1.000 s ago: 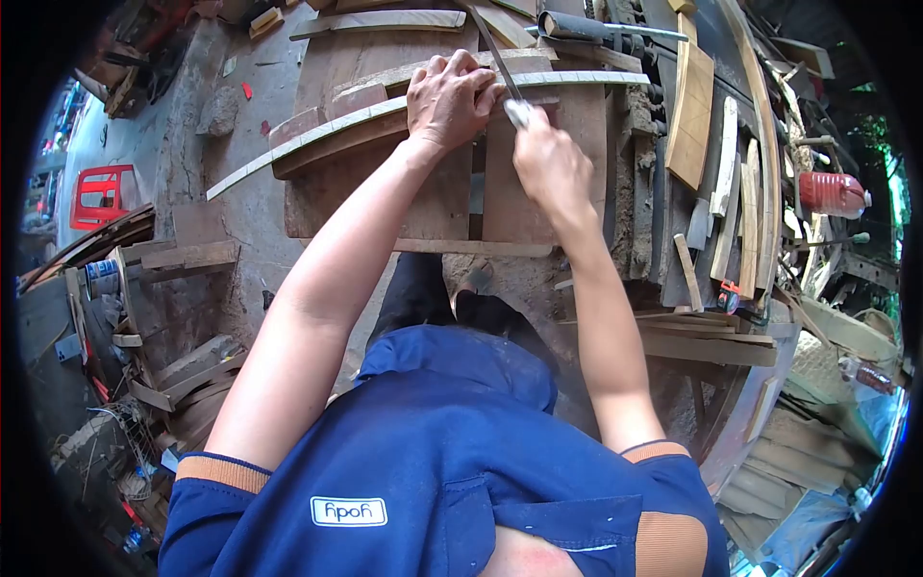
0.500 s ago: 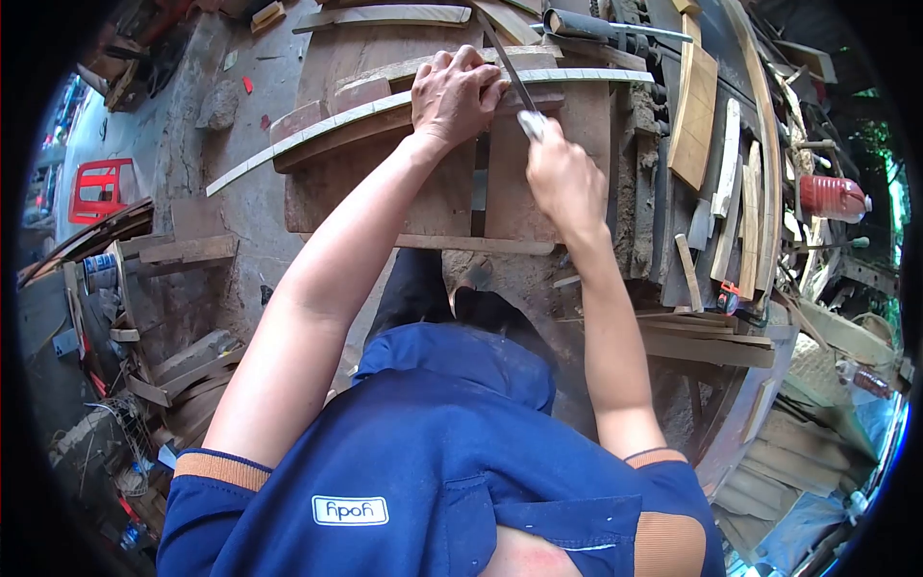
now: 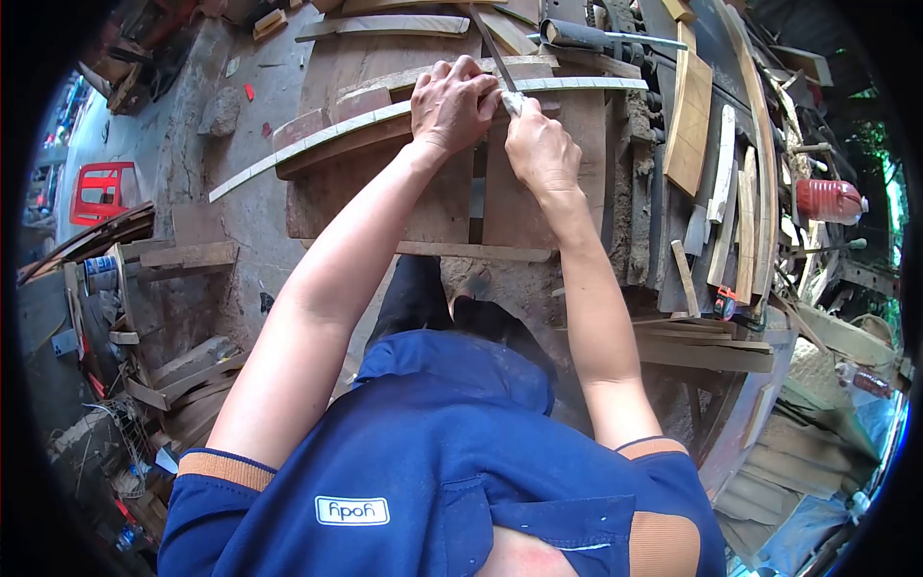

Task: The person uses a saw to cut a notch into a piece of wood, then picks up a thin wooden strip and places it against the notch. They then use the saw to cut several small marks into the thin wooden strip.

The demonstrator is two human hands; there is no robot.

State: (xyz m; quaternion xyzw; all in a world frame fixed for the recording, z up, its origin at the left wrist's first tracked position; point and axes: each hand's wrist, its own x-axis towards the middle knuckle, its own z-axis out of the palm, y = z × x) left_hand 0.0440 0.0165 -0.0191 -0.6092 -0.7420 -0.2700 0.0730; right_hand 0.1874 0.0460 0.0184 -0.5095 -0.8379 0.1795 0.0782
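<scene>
My left hand (image 3: 450,106) is closed over a long, curved wooden strip (image 3: 308,143), pressing it against the wood beneath. Small evenly spaced cross lines run along the strip's pale edge. My right hand (image 3: 543,149) grips the whitish handle of a handsaw (image 3: 494,51). Its narrow dark blade points away from me and crosses the strip just right of my left fingers. Whether the teeth are in the wood cannot be seen. Below the strip lies a brown wooden bench top (image 3: 375,207) with a gap down its middle.
Another curved wood piece (image 3: 385,26) lies at the far end. A dark cylindrical tool (image 3: 572,35) is at the back right. Planks and offcuts (image 3: 689,125) crowd the right side, near a red plastic jug (image 3: 829,201). A red plastic stool (image 3: 100,194) stands at left.
My right hand and the saw have moved forward and left, bringing the handle close to the strip and my left fingers. My left hand stays on the strip.
</scene>
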